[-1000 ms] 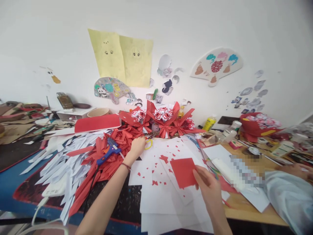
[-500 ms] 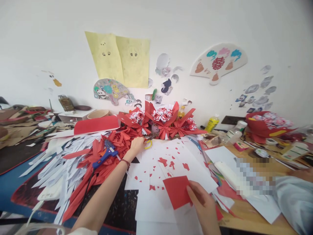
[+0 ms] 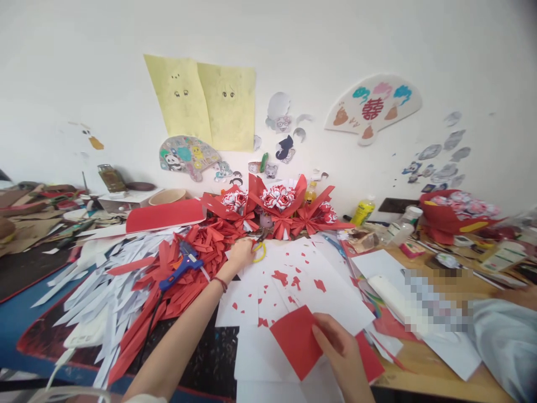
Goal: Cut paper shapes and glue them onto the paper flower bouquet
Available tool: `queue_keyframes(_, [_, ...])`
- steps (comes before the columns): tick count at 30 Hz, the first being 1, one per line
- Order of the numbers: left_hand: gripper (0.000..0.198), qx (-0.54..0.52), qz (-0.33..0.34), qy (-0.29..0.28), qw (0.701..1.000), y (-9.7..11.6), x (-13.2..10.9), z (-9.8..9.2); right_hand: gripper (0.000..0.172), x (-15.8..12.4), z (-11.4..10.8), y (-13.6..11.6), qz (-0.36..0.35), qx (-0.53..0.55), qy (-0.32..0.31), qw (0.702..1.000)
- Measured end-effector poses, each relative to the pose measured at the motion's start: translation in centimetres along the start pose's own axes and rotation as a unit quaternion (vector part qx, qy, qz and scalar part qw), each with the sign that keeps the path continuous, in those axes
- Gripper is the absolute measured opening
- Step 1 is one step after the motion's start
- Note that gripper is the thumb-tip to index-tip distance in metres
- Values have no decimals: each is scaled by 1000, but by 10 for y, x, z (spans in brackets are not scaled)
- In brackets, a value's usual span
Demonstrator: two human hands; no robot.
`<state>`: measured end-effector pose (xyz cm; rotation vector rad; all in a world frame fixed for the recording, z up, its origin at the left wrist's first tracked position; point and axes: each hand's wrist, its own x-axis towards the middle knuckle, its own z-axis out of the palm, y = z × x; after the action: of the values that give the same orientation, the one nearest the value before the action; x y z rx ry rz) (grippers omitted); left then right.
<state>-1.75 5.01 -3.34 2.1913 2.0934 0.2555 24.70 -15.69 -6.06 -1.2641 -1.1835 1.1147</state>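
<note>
My right hand (image 3: 339,342) pinches a square of red paper (image 3: 296,342) by its right corner, above the white sheets (image 3: 272,364). Farther off, my left hand (image 3: 242,253) has its fingers closed at a pair of scissors with yellow handles (image 3: 260,253); the fingertips are partly hidden. Small red paper scraps (image 3: 280,277) lie scattered on the white sheets between both hands. Another piece of red paper (image 3: 369,358) shows behind my right wrist.
Left of my forearm lie a blue glue gun (image 3: 180,268), folded red paper strips (image 3: 210,240) and white strips (image 3: 96,285). Red-wrapped paper flowers (image 3: 279,198) stand along the wall. A yellow bottle (image 3: 363,210) stands behind. At right, another person's sleeve (image 3: 507,341) reaches the table.
The yellow-handled scissors and my left hand have shifted slightly right and nearer. My right hand has moved the red square a little left and down, turning it corner-up.
</note>
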Motion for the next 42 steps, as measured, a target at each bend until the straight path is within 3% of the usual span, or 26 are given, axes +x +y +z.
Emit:
queue_keyframes(7, [23,-38,37,-18,998,-14,-1,-17,38,-3,4,-2,20,3,-22,1000])
queue_keyframes(11, [27,-10,-3,4,1000,-23,3,-14,39,-9,15,-6,20,25,18,999])
queue_keyframes(18, [23,21,-1,-51,999,-31,10,-14,41,-12,19,-5,24,41,33,998])
queue_keyframes(23, [27,49,26,-31,998,-21,4,-17,38,-10,21,-2,22,47,33,998])
queue_keyframes(29, [26,96,-6,-32,995,1,1,0,40,-11,22,-4,39,32,-45,998])
queue_keyframes(36, [28,110,-35,-40,992,8,8,1,42,-20,20,9,31,45,36,998])
queue_keyframes(42, [30,101,-21,-71,992,10,6,-10,42,-15,7,19,50,20,-11,999])
